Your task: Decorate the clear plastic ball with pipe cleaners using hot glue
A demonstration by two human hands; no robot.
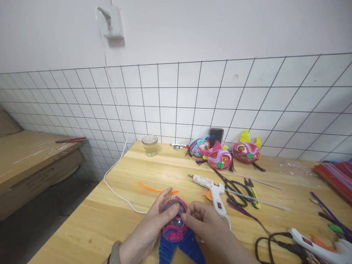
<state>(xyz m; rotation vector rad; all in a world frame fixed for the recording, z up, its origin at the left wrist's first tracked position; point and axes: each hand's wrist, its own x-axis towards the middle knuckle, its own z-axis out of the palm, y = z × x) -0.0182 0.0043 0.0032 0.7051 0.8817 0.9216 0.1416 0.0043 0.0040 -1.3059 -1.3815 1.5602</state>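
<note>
My left hand (pixel 162 218) is wrapped around a clear plastic ball craft (pixel 175 233), its thumb lying across the top. Pink and blue fuzzy pipe cleaner is coiled around the ball's lower part, and a forked blue tail (pixel 181 249) spreads toward me. At the ball's right side, my right hand (pixel 203 223) has thumb and forefinger pinched together against the edge; what lies between them is too small to make out. An orange pipe cleaner (pixel 150 189) lies just beyond my left fingers. To the right rests a white glue gun (pixel 210 187).
Finished fish crafts (pixel 220 158) stand along the tiled wall, another (pixel 246 152) beside them. Black scissors (pixel 233 189), yellow snips (pixel 254 194) and clear glue sticks (pixel 261 201) lie right. A second glue gun (pixel 310 242) is front right. A lidded glass (pixel 150 145) stands at the back left.
</note>
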